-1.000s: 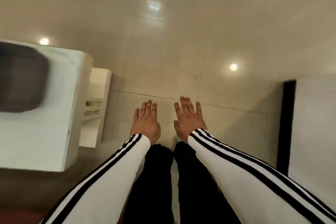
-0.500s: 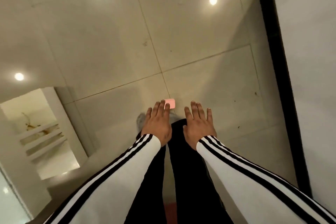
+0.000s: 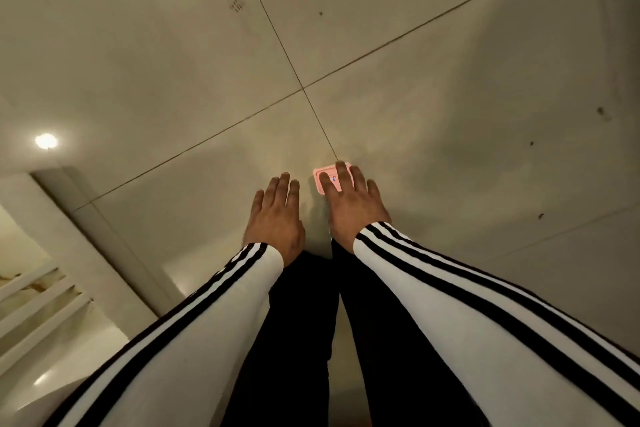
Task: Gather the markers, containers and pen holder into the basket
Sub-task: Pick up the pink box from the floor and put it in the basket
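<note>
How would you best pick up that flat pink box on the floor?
Probably from straight above, pinching its two long edges: the pink box lies flat on the tiled floor, low and rectangular, with no handle showing. The right hand, open, overlaps it in this view.

left hand (image 3: pixel 275 215): outstretched, palm down, fingers straight | right hand (image 3: pixel 349 204): same pose | both forearms extended forward

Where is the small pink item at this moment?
Head view, just right of centre: the pink item lies flat on the tiled floor beside a tile joint, partly hidden behind the straight fingers of the right hand; contact cannot be told.
</note>
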